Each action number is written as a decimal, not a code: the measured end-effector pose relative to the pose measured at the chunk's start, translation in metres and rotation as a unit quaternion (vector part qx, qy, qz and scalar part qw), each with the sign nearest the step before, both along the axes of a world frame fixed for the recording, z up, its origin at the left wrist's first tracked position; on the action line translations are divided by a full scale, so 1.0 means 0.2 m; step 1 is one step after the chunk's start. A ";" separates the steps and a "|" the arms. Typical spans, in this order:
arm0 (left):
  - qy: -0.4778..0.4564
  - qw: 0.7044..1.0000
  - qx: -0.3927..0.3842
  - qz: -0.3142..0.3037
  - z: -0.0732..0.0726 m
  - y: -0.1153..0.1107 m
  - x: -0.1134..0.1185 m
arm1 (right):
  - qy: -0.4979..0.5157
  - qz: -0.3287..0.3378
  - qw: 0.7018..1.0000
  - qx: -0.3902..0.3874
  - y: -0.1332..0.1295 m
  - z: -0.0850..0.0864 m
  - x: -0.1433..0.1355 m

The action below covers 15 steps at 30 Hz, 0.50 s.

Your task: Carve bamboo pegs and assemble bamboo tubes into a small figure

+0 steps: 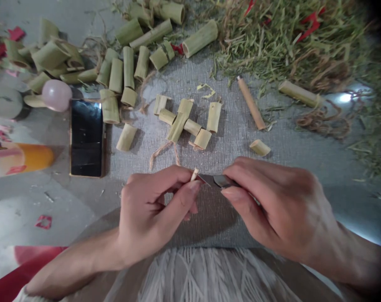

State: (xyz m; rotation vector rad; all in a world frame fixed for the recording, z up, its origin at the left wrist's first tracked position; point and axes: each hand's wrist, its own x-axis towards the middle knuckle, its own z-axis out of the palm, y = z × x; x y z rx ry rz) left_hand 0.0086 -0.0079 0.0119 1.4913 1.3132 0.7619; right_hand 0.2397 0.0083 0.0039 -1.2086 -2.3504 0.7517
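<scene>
Between thumb and fingers, my left hand point(160, 205) pinches a small pale stick point(194, 174), its tip poking up. My right hand point(272, 201) is closed around a utility knife point(223, 181), whose blade reaches left and touches or nearly touches the stick. Just beyond my hands lies a figure of short bamboo pieces point(179, 121) joined in a cross-like shape, with twine ends point(160, 153) trailing toward me. A loose bamboo piece point(260, 147) rests beyond my right hand. Most of the knife's handle is hidden in my palm.
At left are a black phone point(86, 138), a pink rounded object point(56, 95) and an orange-and-white bottle point(23, 158). Several cut bamboo tubes point(116, 75) fill the back left. Green shavings point(272, 37) cover the back right, near coiled twine point(324, 119) and a brown stick point(251, 102).
</scene>
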 end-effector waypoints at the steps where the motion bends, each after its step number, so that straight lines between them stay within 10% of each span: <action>1: 0.001 1.000 0.002 -0.001 0.00 0.00 0.00 | -0.002 0.000 1.000 -0.001 0.00 0.00 0.00; 15: 0.015 1.000 0.007 -0.009 0.00 0.00 0.00 | -0.006 -0.003 1.000 -0.001 -0.01 0.00 -0.01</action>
